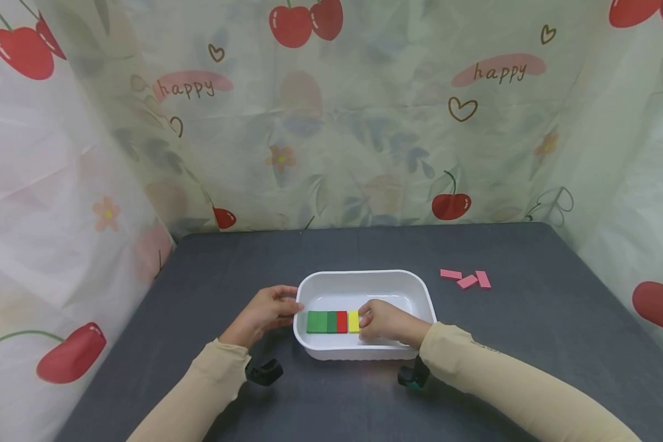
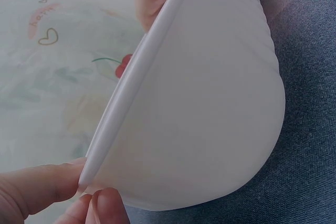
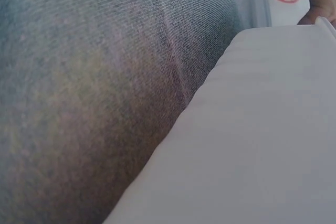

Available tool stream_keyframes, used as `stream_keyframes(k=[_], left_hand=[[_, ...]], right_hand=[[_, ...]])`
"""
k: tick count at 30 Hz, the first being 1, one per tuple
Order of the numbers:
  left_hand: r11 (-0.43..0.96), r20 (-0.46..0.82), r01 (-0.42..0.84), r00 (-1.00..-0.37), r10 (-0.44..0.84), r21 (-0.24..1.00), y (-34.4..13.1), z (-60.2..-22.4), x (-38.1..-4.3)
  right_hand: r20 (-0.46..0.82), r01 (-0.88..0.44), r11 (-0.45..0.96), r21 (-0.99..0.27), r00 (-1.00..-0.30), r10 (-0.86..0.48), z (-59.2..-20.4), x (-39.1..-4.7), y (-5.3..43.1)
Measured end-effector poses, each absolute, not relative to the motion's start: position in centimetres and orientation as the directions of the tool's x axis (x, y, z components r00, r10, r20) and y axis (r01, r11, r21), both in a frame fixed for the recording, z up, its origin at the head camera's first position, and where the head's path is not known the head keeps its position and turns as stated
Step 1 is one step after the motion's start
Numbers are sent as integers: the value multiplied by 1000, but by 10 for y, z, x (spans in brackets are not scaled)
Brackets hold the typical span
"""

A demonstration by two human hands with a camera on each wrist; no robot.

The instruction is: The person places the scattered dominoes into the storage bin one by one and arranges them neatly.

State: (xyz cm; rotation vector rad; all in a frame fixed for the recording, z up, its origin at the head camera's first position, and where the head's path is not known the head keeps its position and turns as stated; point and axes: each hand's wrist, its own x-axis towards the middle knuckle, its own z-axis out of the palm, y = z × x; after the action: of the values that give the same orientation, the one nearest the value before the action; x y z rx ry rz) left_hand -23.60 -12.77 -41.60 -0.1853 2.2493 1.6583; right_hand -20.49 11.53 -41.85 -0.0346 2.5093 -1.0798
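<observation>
A white plastic tub sits on the dark table. My left hand pinches its left rim, the thumb on top and fingers beneath; the left wrist view shows this grip on the tub wall. Inside the tub lies a row of flat domino-like blocks: green blocks, a red block and a yellow block. My right hand reaches over the near rim, fingers curled down at the right edge of the yellow, hiding part of it. In the right wrist view the tub's outer wall blocks that hand.
Several pink blocks lie on the table to the right, beyond the tub. Patterned cloth hangs behind the table and at both sides. A black wrist camera sits below my left wrist.
</observation>
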Motion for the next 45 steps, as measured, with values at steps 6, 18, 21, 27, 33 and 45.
stream_keyframes(k=[6, 18, 21, 27, 33, 45], left_hand=[[315, -345, -300, -934, 95, 901, -128, -415, -236], [312, -350, -307, -932, 91, 899, -127, -416, -236], [315, -350, -307, -933, 88, 898, -127, -416, -235], [322, -348, -305, -934, 85, 896, -127, -416, -236], [328, -339, -293, -936, 92, 898, -127, -416, -235], [331, -347, -301, -934, 87, 894, -127, -415, -235]], right_hand=[[-357, 141, 693, -707, -917, -178, -420, -206, 113], [-366, 151, 695, -703, -915, -171, -420, -206, 112], [-368, 146, 698, -701, -912, -179, -417, -204, 114], [-347, 119, 649, -752, -908, -236, -399, -203, 127], [-281, 73, 567, -820, -915, -289, -370, -208, 153], [-76, -29, 428, -903, -971, -226, -337, -227, 246]])
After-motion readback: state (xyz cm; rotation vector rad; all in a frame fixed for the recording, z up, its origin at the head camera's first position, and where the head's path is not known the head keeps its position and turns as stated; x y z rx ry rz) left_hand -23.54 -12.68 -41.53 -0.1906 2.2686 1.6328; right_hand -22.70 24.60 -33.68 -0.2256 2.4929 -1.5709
